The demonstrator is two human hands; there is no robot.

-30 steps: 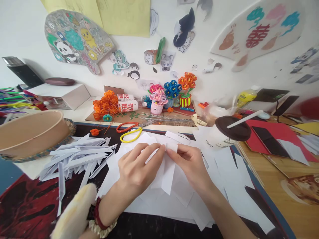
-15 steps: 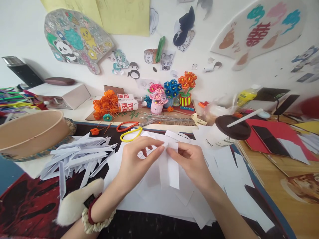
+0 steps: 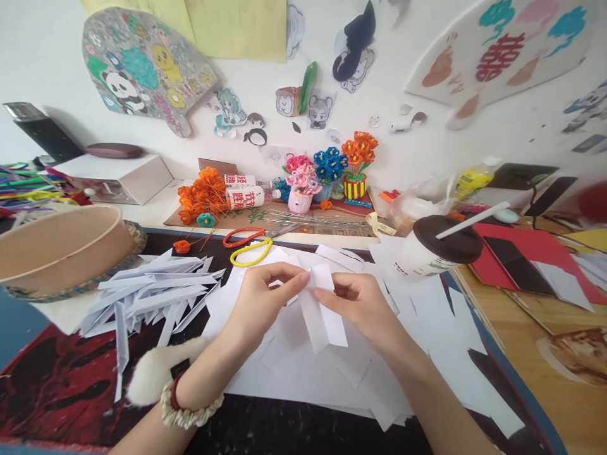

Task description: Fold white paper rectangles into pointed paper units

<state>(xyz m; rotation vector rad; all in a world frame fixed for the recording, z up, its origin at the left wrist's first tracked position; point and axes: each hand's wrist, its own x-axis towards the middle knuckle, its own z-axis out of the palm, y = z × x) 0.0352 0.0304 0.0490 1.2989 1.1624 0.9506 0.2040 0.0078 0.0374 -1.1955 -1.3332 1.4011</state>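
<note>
Pinching a white paper strip (image 3: pixel 325 313) between left hand (image 3: pixel 263 300) and right hand (image 3: pixel 363 306)

Behind my left hand (image 3: pixel 260 306) I see wristwear — a cream ruffled scrunchie (image 3: pixel 192 414), a red band (image 3: pixel 174 398), a fluffy off-white pompom (image 3: pixel 154 379).

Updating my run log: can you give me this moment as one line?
left hand: pinching paper strip top | right hand: pinching same strip | nearby: folded-strip pile, scissors, lidded cup
</note>
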